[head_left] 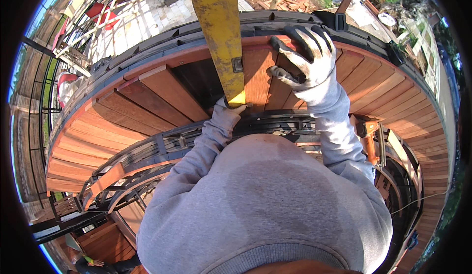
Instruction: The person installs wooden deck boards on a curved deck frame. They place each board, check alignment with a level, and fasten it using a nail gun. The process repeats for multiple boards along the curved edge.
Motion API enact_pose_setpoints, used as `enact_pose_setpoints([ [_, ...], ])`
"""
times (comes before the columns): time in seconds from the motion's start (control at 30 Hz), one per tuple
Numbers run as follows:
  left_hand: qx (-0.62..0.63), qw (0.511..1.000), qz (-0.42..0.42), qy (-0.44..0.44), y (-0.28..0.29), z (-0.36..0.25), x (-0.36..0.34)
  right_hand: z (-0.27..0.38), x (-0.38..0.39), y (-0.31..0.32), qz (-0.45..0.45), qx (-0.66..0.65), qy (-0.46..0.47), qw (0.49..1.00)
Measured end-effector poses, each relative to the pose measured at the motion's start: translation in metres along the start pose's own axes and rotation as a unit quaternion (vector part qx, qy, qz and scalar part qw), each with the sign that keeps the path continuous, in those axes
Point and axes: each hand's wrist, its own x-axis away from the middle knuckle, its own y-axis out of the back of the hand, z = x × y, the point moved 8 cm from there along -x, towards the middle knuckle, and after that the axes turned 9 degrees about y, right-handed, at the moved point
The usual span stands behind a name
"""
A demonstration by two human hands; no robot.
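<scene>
A long yellow spirit level [214, 23], scuffed along its face, rises from the curved wooden decking toward the top of the view. Its near end is in my left hand [229, 109], which is closed around it and partly hidden by it. My right hand [314, 60], in a white and dark work glove, has its fingers spread and bent over the reddish boards [258, 75] just right of the level. Nothing shows between those fingers; whether the fingertips touch the wood is unclear. Left of the level, a dark gap [195, 79] separates it from a raised loose board [172, 92].
The decking curves away on both sides, edged by a dark frame [142, 60]. An orange tool [369, 136] stands near my right forearm. Rubble [295, 1] lies beyond the outer edge. Another person's hand [96, 262] shows at the lower left.
</scene>
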Motion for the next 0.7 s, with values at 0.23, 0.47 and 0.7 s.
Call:
enact_pose_setpoints([
  [0.23, -0.039, 0.999, -0.012, 0.006, -0.001, -0.018, 0.008, 0.002, -0.001, 0.002, 0.000, -0.001, -0.006, 1.000],
  [0.47, -0.103, 0.994, -0.005, -0.023, -0.006, -0.053, 0.019, 0.002, -0.004, 0.006, 0.012, -0.001, -0.011, 1.000],
  [0.7, -0.087, 0.996, -0.001, -0.027, -0.003, -0.040, 0.013, 0.003, -0.004, 0.004, 0.009, 0.000, -0.007, 1.000],
])
